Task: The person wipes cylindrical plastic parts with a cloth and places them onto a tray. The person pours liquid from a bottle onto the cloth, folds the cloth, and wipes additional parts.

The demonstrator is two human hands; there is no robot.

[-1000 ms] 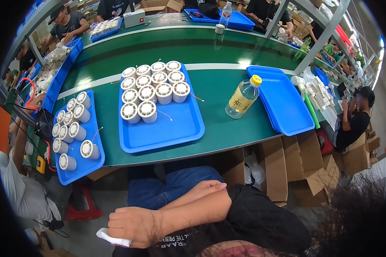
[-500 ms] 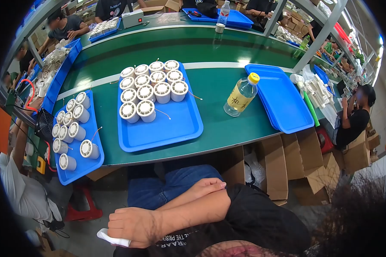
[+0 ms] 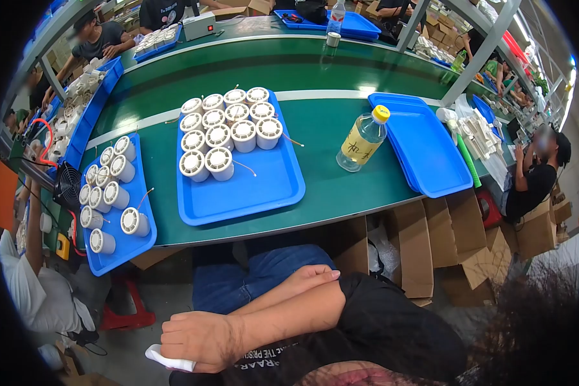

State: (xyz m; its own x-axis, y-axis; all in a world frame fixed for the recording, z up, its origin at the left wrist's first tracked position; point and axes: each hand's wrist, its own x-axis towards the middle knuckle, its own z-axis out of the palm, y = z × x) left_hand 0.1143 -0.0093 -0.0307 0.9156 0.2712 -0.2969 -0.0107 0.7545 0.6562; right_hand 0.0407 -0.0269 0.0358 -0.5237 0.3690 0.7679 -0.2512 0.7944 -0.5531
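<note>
White bit (image 3: 170, 358): soft-looking and smooth, with a rounded end; it pokes out under the right hand.
Right hand (image 3: 199, 340): fingers bent down; I cannot tell how tightly they close, or if they grip the white bit or wear it.
Left hand (image 3: 312, 276): fingers loosely curled, arms crossed; the palm is hidden, so I cannot tell how far they close or if they hold something.
Jeans (image 3: 289, 264): blue, creased cloth, just past the left hand.
Boxes (image 3: 413, 244): brown cardboard with flat flaps, under the table's edge.
Small tray (image 3: 132, 248): blue, with white round pots (image 3: 134, 223) inside, some with thin wires.
Big tray (image 3: 251, 190): shiny blue, round corners; more pots stand in rows, their tops slotted like wheels.
Bottle (image 3: 361, 143): clear, upright, yellow cap and label.
Stacked trays (image 3: 431, 151): smooth blue, right of the bottle.
Long bin (image 3: 95, 122): blue, filled with pale parts.
</note>
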